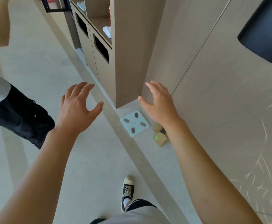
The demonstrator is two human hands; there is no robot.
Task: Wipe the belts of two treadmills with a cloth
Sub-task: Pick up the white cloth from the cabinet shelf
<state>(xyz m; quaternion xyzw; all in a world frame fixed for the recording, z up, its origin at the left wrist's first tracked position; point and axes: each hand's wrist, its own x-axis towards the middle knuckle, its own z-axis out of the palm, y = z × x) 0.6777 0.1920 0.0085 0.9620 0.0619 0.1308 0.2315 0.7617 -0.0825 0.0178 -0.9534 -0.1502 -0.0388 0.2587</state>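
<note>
My left hand (77, 107) and my right hand (158, 104) are stretched out in front of me above the floor, fingers loosely spread, holding nothing. A crumpled white cloth (107, 31) lies on a shelf of the wooden cabinet (128, 62) ahead, well beyond both hands. Another pale cloth (81, 5) lies on a shelf farther back. No treadmill is in view.
A white bathroom scale (134, 122) and small cardboard boxes (161, 136) lie on the floor by the cabinet's base. Another person (17, 113) in dark trousers stands at the left. A wooden wall panel (220, 110) runs along the right. My shoe (128, 191) is below.
</note>
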